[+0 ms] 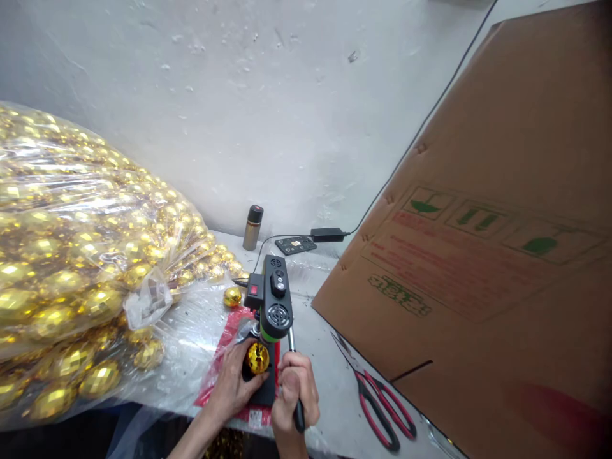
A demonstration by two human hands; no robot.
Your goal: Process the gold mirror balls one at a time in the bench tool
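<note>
A shiny gold ball [259,358] with mirror-like facets sits on the dark base of a small black bench drill press [276,290], right under its head. My left hand [233,382] is closed around this ball, thumb on the near side and fingers on the far side. My right hand [292,390] is wrapped around the black-gripped lever [299,414] at the right of the press. Red plastic sheet [222,357] lies beneath the base. Another gold ball [232,296] rests just behind, left of the press. Whether a bit touches the held ball is hidden.
A huge clear bag of gold balls [86,268] fills the left side. To the right leans a large cardboard box [478,242], with red-handled scissors [377,405] beside it. A spray can [253,227], a dark flat panel [295,245] and a power adapter [327,234] stand near the wall.
</note>
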